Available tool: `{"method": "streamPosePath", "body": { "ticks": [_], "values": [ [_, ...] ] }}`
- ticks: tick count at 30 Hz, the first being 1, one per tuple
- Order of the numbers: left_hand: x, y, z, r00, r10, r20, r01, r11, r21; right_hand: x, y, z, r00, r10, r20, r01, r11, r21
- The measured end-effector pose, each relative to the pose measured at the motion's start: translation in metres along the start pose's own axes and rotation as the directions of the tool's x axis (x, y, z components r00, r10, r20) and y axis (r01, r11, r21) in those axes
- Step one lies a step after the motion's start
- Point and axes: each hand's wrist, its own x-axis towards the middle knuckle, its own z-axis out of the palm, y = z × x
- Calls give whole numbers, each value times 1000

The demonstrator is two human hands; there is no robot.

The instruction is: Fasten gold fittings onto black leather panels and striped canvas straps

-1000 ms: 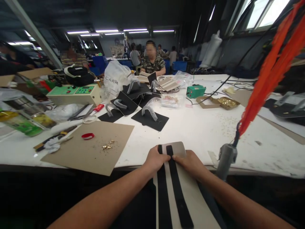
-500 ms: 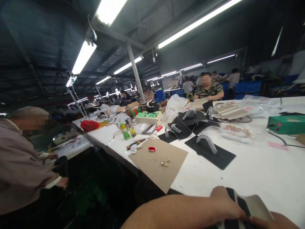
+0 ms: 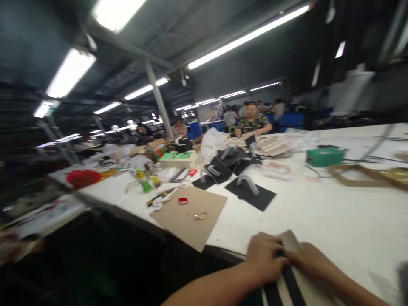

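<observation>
A beige piece with black stripes (image 3: 295, 287) lies at the near edge of the white table, low in the view. My left hand (image 3: 265, 258) is closed on its left side, fingers curled over a black strip. From the right, my right hand (image 3: 307, 260) grips the same piece near its upper end, close to the left hand. Its lower part runs out of the frame. Left of the hands is a brown board (image 3: 191, 225) with small gold metal parts (image 3: 200, 216) and a red ring (image 3: 182, 200) on it.
Black panels with grey handles (image 3: 250, 191) lie beyond the hands. Farther back are a green box (image 3: 325, 157), a light green control box (image 3: 178, 160), bottles (image 3: 144, 181) and a white plastic bag (image 3: 213, 143). A person in camouflage (image 3: 253, 123) sits across the white table (image 3: 318, 212).
The view has turned to the right, and the person on the left is mostly out of frame. Both hands and the striped piece now show more fully.
</observation>
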Motion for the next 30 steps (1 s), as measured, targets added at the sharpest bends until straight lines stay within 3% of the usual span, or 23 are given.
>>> {"method": "streamPosePath", "body": {
  "ticks": [3,6,9,11,13,15,18,22,26,30],
  "values": [
    [9,-5,2,998,6,-68,-12,997,-83,-14,-23,-15,999,18,-42,-16,999,44],
    [30,-25,5,997,59,-50,-66,986,-153,-24,-15,-22,966,36,-256,-28,999,38],
    [40,-38,6,992,118,-37,-120,991,-66,-70,6,-24,866,-42,-497,135,979,153],
    [39,-41,6,989,144,-25,-145,989,-13,-110,26,-35,801,-52,-596,193,965,175],
    [39,-44,7,986,163,-31,-163,987,16,-139,51,-59,755,32,-655,114,977,179],
    [41,-49,9,982,180,-52,-179,983,34,-149,81,-90,703,187,-686,-33,972,231],
    [46,-59,13,972,219,-81,-215,975,57,-132,131,-137,641,307,-704,-197,951,236],
    [47,-66,16,960,261,-104,-254,964,78,-84,183,-177,602,293,-743,-292,947,136],
    [45,-63,16,964,246,-104,-237,967,91,-50,202,-196,651,202,-732,-368,927,-71],
    [44,-61,15,969,221,-106,-212,973,93,-39,200,-204,721,175,-671,-425,876,-228]
  ]
}}
